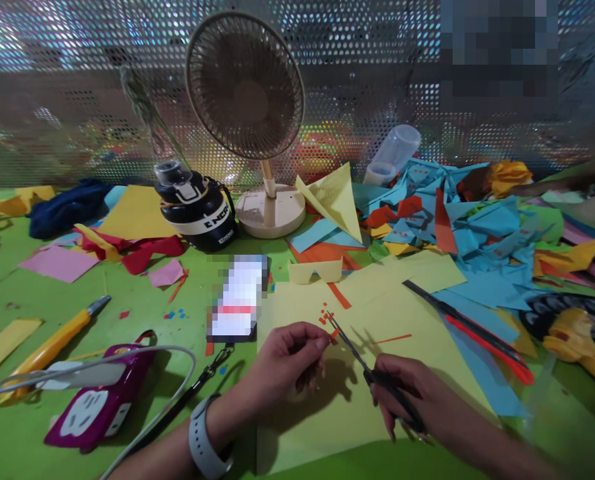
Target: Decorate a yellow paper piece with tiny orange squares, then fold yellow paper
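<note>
At the far left of the green worktop (144,297) lies a yellow paper strip (8,345), and beside it a yellow-handled tool (52,347) set at a slant. Next comes a magenta device (100,403) with a pale cable looping over it; behind these are pink paper (57,263) and a dark blue cloth (70,208). Further right stands a black bottle (197,217), with a lit phone (240,297) lying in front of it and a fan (244,87) upright just to its right.

The left hand (297,357) is over the left part of a large pale yellow sheet (402,417), thumb and forefinger pinching a small red paper piece (334,333). Red snippets (323,313) lie on the sheet just beyond the fingertips. The scissors (361,363) point up and left, blades beside the pinched piece, their handles gripped by the right hand (407,390). To the right, a black-and-red cutter (472,333) lies diagonally, and behind it blue folded papers (482,230) form a heap.
</note>
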`<state>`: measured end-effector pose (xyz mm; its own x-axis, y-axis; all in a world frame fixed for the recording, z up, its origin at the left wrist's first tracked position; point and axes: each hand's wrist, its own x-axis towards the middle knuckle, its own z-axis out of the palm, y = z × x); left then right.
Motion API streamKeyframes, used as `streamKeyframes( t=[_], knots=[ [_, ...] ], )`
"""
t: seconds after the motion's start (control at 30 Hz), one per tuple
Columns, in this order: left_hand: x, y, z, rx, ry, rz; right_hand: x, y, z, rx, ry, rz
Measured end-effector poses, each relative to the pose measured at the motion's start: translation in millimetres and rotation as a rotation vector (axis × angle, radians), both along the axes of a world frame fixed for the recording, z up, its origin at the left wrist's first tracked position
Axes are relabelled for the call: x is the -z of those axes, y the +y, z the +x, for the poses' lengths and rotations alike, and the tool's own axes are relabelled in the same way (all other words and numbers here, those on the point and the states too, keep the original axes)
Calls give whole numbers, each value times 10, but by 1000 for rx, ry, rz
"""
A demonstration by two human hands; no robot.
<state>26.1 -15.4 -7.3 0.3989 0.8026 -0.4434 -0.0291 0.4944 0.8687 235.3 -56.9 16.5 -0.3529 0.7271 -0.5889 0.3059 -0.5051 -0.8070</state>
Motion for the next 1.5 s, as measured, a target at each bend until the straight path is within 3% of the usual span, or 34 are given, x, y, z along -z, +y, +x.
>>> streamKeyframes(
  t=[0.27,0.63,1.5],
  knots=[
    [68,-9,-15,46,-78,-6,40,-28,9,-2,5,10],
    [37,-11,9,32,-73,-24,142,-31,9,46,52,2],
    [44,5,15,14,-52,-43,93,-33,-23,80,93,-3]
  ],
)
